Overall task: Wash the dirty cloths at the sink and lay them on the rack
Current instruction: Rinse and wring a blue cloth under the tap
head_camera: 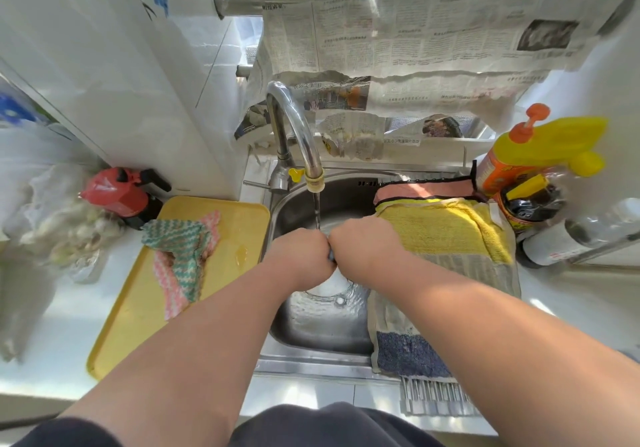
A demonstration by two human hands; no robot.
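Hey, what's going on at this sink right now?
A person stands at the sink with the left hand and right hand pressed together under the running faucet. Both grip a dark cloth, of which only a sliver shows. A pink cloth, a yellow cloth and others already lie spread over the rack on the right. A green zigzag cloth and a pink zigzag cloth lie on the yellow tray to the left.

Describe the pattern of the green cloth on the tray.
Zigzag stripes on the green cloth, head view.
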